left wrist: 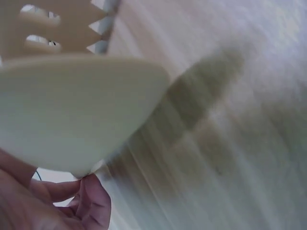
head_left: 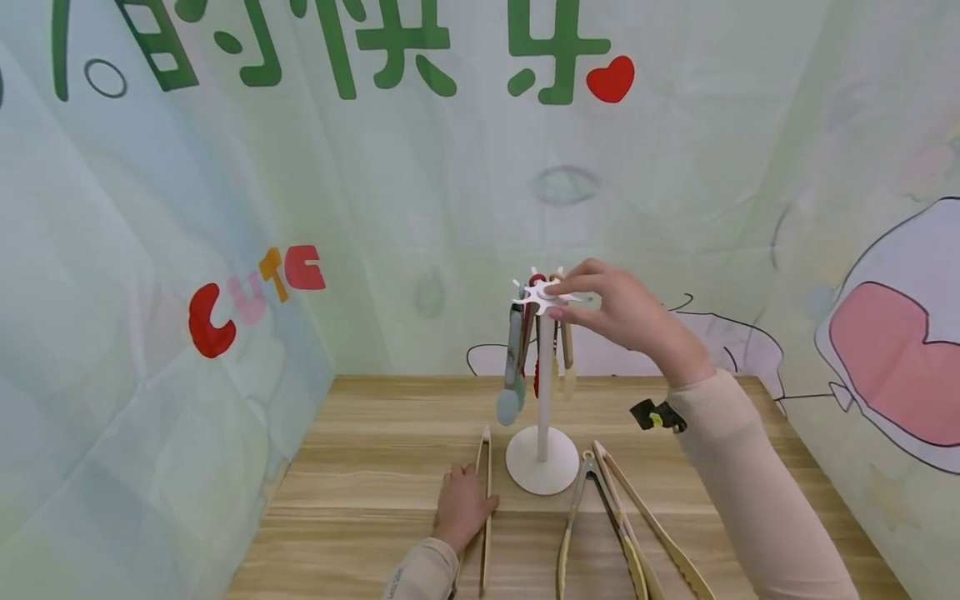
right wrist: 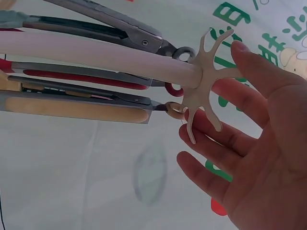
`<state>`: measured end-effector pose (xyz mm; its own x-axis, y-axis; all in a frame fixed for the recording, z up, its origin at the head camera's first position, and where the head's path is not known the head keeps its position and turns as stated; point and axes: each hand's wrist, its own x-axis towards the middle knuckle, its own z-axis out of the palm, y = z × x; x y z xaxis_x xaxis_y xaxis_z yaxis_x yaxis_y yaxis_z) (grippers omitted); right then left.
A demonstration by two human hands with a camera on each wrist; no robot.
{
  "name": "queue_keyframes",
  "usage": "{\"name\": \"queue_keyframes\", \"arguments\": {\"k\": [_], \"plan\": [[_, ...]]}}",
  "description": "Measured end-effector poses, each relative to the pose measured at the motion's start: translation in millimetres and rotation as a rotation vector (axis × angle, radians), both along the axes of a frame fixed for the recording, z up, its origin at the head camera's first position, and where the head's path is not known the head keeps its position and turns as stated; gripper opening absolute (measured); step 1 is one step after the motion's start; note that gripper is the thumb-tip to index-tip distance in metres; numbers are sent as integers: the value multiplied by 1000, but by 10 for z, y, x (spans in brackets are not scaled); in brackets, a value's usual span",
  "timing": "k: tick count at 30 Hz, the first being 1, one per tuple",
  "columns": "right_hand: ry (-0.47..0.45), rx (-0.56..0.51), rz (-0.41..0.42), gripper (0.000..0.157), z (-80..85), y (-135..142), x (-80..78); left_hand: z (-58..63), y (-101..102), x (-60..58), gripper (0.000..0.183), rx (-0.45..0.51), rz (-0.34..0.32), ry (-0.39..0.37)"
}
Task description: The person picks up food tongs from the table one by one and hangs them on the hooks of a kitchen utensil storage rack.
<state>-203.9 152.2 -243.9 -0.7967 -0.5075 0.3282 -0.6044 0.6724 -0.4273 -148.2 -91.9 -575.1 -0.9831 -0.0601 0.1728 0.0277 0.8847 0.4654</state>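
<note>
Head: your right hand grips the white hook stand near the worktop's back edge, likely steadying it.
Left wrist: your left hand pinches pale tongs. Right wrist: fingers curl, tips apart, around the crown; hanging tongs dangle by rings.

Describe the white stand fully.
The stand is white and smooth, perhaps plastic or painted metal; I can't tell which. It has a flat round base, a slim straight pole and a star-like top of several curved hooks. It stands upright on the table. Blue tongs, red tongs and tan tongs hang from the hooks by end rings. The right hand grips it at the top.
</note>
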Motion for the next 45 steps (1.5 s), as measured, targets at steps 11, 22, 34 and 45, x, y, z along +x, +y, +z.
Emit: {"name": "queue_keyframes", "arguments": {"k": [11,22,34,45], "plan": [[-2,-7,-11,45,-1,-14,20,75,-154,-60,44,311,-20,-117],[29,2,-71,46,-49,-61,100,377,-391,-103,49,764,-97,-266],[122,31,-141,44,-85,-129,178,742,-440,-158,48,826,-96,-47],[71,58,-98,42,-47,-78,194,1090,-375,-201,50,854,-11,154]]}}
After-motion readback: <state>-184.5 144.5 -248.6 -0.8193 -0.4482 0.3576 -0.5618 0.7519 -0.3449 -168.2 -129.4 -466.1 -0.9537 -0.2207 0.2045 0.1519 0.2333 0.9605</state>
